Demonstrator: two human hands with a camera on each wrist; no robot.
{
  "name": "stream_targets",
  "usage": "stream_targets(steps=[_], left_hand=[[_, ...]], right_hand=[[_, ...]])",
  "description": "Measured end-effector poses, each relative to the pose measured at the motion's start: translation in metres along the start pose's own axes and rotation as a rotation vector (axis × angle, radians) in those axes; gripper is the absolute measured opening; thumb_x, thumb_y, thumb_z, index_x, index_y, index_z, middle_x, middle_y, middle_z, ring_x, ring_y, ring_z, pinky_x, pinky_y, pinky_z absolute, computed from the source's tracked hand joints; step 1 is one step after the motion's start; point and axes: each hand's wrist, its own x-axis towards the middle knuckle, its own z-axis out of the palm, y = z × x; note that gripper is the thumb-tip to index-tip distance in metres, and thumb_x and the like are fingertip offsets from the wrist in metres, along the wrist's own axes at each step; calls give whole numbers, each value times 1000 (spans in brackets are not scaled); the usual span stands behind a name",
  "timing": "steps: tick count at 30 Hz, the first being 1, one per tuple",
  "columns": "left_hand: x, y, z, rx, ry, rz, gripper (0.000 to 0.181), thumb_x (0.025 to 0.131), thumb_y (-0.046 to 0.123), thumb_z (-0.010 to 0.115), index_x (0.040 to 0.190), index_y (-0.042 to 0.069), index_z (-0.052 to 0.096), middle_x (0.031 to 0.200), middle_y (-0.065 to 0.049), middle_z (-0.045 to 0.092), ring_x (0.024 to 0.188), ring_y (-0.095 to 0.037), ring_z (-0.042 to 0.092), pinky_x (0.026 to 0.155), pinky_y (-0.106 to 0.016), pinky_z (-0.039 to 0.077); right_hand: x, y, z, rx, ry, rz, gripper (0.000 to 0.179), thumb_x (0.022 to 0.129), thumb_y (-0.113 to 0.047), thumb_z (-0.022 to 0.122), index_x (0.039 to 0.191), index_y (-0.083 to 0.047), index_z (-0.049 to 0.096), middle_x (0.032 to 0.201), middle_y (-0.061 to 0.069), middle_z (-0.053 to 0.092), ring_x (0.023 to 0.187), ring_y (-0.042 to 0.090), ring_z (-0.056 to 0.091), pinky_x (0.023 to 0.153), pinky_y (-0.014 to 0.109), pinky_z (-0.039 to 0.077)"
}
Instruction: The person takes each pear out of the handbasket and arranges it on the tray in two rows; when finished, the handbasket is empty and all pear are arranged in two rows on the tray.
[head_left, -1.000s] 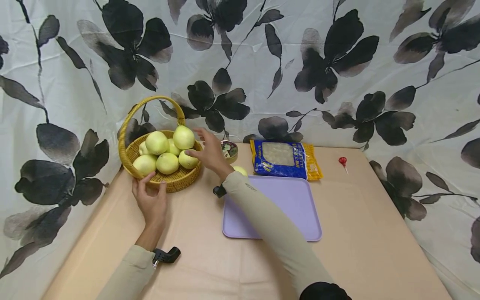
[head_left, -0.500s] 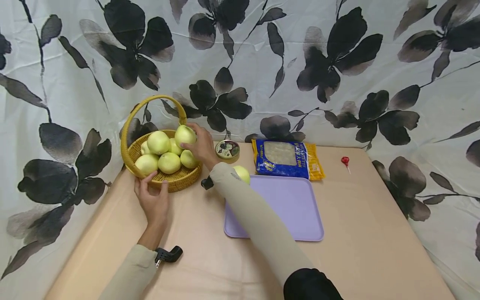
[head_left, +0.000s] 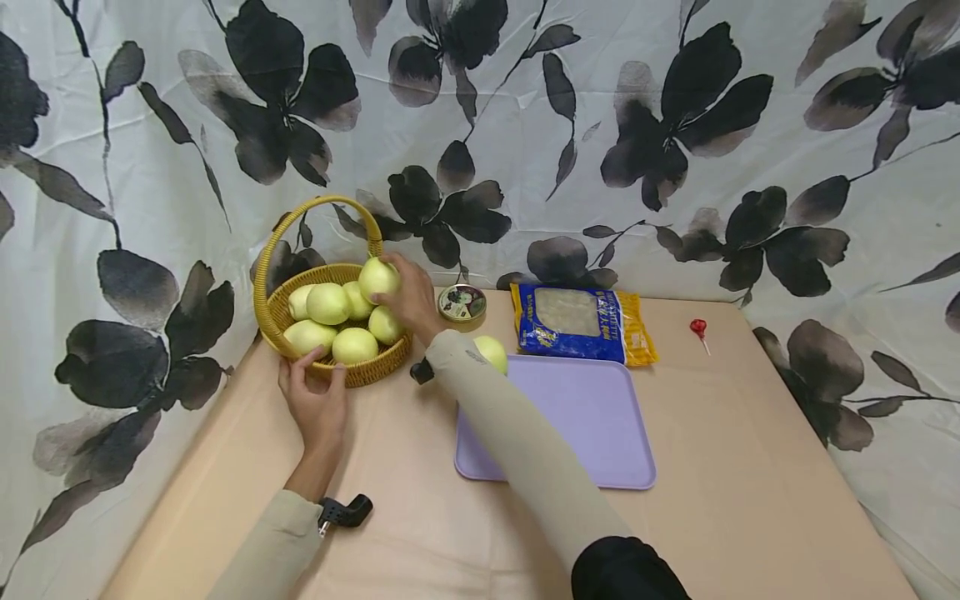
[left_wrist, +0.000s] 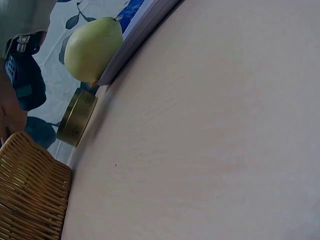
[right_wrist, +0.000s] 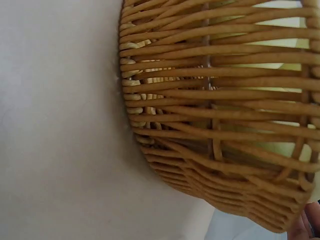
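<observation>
A yellow wicker basket [head_left: 367, 375] with a tall handle holds several yellow-green pears [head_left: 328, 303]. At its front rim, my left hand [head_left: 318, 412] grips the basket. My right hand [head_left: 412, 296] reaches over the basket's right side and holds the topmost pear [head_left: 378, 279], thumb in front and fingers behind. The right forearm crosses a lilac tray [head_left: 577, 425]. One more pear [left_wrist: 94, 48] sits at the tray's far left corner, partly covered by the sleeve in the head view. Basket weave [right_wrist: 220, 100] fills much of the right wrist view.
A round gold tin [head_left: 461, 305] stands just right of the basket, close to my right hand. Behind the tray lies a blue and yellow packet [head_left: 577, 323]. A red lollipop [head_left: 699, 329] rests at the far right. A floral cloth [head_left: 540, 167] hangs behind the table.
My right hand has moved left onto the topmost pear and closed around it, uncovering the gold tin. My left hand has stayed at the basket rim. The view has shifted slightly.
</observation>
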Motion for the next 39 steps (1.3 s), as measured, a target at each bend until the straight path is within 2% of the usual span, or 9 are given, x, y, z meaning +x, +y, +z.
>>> stream_targets(steps=[5, 10, 14, 18, 20, 26, 31, 35, 39], left_hand=[[-2, 3, 1, 16, -9, -1, 43, 92, -2, 68, 133, -12, 60, 174, -21, 17, 166, -34, 9, 135, -38, 11], [-1, 3, -1, 17, -11, -14, 44, 92, -2, 66, 135, -10, 60, 175, -20, 15, 166, -33, 8, 135, -37, 9], [3, -6, -2, 25, -10, -22, 46, 92, -1, 67, 137, -8, 60, 176, -16, 15, 166, -28, 9, 134, -34, 10], [4, -6, -2, 22, -17, -28, 46, 93, 0, 66, 138, -7, 59, 176, -16, 13, 166, -27, 8, 134, -33, 10], [1, 1, -1, 10, -22, -31, 46, 93, -1, 65, 137, -10, 58, 176, -18, 12, 167, -30, 6, 135, -35, 9], [1, -1, 0, 7, -18, -29, 43, 93, 0, 65, 136, -6, 61, 176, -18, 12, 167, -29, 5, 135, -34, 8], [6, -15, -1, 43, -25, -34, 45, 93, 1, 68, 136, -6, 60, 176, -13, 13, 166, -26, 7, 134, -34, 11], [12, -31, -3, 60, -25, -42, 45, 94, 5, 70, 138, 0, 61, 177, -7, 12, 166, -20, 8, 133, -30, 12], [14, -37, -4, 57, -22, -50, 44, 94, 8, 71, 138, 5, 63, 177, -3, 12, 165, -16, 8, 132, -27, 12]], right_hand=[[-8, 1, -12, 79, 27, -14, 66, 88, -24, 89, 147, -26, 61, 144, 0, 67, 135, 21, 60, 113, 38, 47], [-15, 2, -25, 160, 31, -61, 66, 87, -20, 89, 147, -22, 61, 141, 6, 68, 130, 23, 63, 107, 36, 55], [-22, 6, -36, 237, 30, -90, 66, 87, -17, 89, 147, -19, 62, 140, 8, 67, 129, 24, 65, 106, 37, 57], [-32, 9, -49, 242, 26, -95, 66, 87, -21, 89, 147, -22, 60, 140, 6, 66, 129, 24, 65, 107, 37, 56], [-38, 11, -57, 251, 21, -96, 66, 88, -22, 89, 148, -23, 59, 142, 6, 65, 130, 25, 64, 109, 40, 55], [-59, 18, -81, 289, 37, -88, 66, 88, -20, 89, 147, -25, 60, 140, 6, 67, 126, 26, 67, 107, 41, 57], [-76, 29, -102, 340, 50, -60, 66, 87, -14, 89, 146, -24, 61, 135, 8, 69, 117, 27, 71, 103, 43, 59], [-88, 39, -118, 338, 67, -43, 67, 85, -13, 90, 146, -23, 63, 139, 6, 69, 123, 25, 68, 107, 45, 56], [-100, 50, -132, 315, 82, -39, 67, 85, -12, 90, 146, -21, 64, 143, 4, 67, 125, 26, 67, 109, 42, 56]])
